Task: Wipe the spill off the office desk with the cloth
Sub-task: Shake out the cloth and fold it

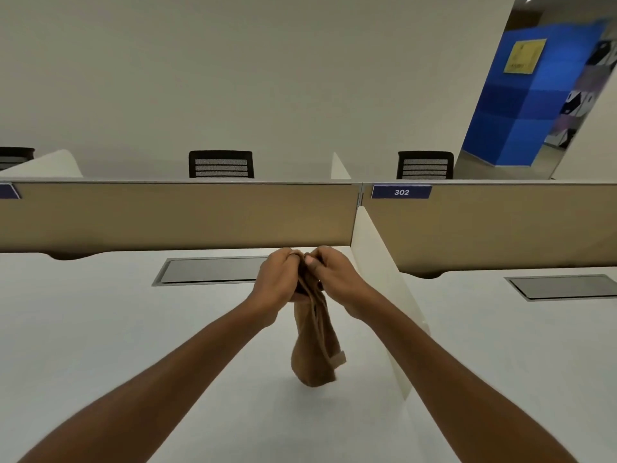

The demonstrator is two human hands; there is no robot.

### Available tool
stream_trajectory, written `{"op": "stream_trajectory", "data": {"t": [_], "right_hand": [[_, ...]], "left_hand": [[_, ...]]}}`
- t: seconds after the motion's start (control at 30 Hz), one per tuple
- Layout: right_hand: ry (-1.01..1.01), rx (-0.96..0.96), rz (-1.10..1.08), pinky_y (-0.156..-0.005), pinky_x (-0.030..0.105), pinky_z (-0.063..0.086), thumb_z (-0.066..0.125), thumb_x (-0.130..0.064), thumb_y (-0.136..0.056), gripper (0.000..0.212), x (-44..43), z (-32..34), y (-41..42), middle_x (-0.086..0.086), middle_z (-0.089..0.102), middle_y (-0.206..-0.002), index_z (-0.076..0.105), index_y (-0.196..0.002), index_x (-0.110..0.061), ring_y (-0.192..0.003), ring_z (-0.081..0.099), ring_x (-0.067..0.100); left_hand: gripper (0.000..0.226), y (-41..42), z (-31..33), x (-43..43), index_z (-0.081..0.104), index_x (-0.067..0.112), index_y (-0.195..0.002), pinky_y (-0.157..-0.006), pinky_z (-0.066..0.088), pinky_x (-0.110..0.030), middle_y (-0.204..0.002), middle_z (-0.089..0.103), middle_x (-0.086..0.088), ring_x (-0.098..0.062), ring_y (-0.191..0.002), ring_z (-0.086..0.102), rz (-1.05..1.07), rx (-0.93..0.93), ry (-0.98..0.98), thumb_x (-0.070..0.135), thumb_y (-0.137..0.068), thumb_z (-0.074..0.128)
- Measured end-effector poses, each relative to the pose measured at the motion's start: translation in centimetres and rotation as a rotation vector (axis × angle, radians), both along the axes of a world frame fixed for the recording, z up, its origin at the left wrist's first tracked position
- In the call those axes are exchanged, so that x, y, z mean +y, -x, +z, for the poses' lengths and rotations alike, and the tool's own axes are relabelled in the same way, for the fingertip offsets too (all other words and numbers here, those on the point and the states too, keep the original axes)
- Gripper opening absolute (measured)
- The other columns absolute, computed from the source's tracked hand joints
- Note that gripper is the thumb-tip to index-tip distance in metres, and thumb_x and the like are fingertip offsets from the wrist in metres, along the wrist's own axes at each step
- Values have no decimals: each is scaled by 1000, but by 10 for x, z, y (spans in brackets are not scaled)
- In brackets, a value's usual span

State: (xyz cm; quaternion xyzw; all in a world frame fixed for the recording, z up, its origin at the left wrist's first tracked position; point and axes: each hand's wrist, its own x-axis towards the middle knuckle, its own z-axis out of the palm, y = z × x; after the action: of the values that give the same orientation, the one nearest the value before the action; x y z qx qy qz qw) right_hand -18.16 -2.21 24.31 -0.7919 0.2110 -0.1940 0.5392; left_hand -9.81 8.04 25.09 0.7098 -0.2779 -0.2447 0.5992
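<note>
A brown cloth (314,349) hangs bunched above the white office desk (117,329), its lower end dangling just over the surface. My left hand (278,279) and my right hand (335,274) are held close together, both gripping the cloth's upper end. No spill shows on the desk surface in this view.
A white side divider (380,289) stands right of my hands. A beige back partition (180,215) carries a "302" label (401,192). A grey cable hatch (210,270) lies in the desk behind my left hand. Black chairs (221,164) stand beyond the partition.
</note>
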Motion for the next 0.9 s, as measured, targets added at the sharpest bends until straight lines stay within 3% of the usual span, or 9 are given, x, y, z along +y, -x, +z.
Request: {"op": "stream_trajectory", "data": {"t": [0.1,0.2,0.3,0.4,0.5,0.63,0.7,0.77,0.9], "right_hand": [[-18,-40,54,-65,21,50,61,-41,-89,21,-5,4,-2,-2,62,-85,53,-89,-21,-75,61,7],[26,-23,67,-62,17,52,83,-26,-71,40,-9,7,-6,-5,64,-87,50,-93,-24,-75,65,5],[81,-39,43,-61,20,52,83,-16,-71,37,-13,12,-10,-3,63,-85,52,-91,-21,-74,64,11],[119,-88,35,-64,24,51,73,-14,-82,19,-20,18,-13,4,60,-84,54,-88,-14,-77,58,17],[115,-157,78,-66,20,50,68,-13,-87,12,-24,24,-14,-1,61,-85,58,-88,-19,-79,60,9],[101,-203,72,-66,19,51,64,-7,-88,16,-27,26,-18,-4,61,-84,59,-87,-22,-78,60,4],[110,-203,82,-67,20,52,62,-5,-89,19,-28,25,-20,-3,61,-85,59,-88,-24,-81,59,7],[117,-208,88,-68,19,52,60,-5,-90,21,-28,25,-22,-4,61,-85,59,-88,-26,-80,58,3],[106,-221,67,-68,21,51,57,-5,-93,21,-33,26,-22,-2,59,-86,58,-88,-26,-79,56,5]], "left_hand": [[34,-3,11,-3,70,14,-76,-61,61,-39,-82,71,-11,-21,-74,71,-47,15,-5,11,-88,38],[36,-11,24,-6,64,15,-58,-67,60,-46,-61,65,-6,-25,-64,67,-97,-100,-82,12,-87,44],[39,-20,37,-6,63,20,-48,-63,59,-43,-50,61,2,-23,-58,66,-210,-154,-105,14,-84,48],[27,-38,44,-4,69,15,-57,-59,60,-36,-58,68,-6,-25,-60,68,-262,-174,-22,23,-75,51],[27,-71,32,2,72,14,-72,-57,55,-36,-67,70,-8,-24,-64,68,-101,-364,127,35,-75,55],[62,-95,-7,15,54,24,-98,-80,51,-26,-95,63,2,-10,-90,62,-220,-427,43,68,-57,71],[61,-97,-24,13,55,24,-97,-84,48,-22,-94,64,8,-3,-89,60,-329,-483,-16,59,-53,79],[43,-99,-37,10,60,25,-89,-85,46,-25,-88,65,8,-6,-86,61,-416,-493,-69,41,-58,86],[21,-102,-56,6,63,32,-79,-78,42,-18,-86,64,10,-7,-88,57,-478,-481,-170,28,-71,82]]}}
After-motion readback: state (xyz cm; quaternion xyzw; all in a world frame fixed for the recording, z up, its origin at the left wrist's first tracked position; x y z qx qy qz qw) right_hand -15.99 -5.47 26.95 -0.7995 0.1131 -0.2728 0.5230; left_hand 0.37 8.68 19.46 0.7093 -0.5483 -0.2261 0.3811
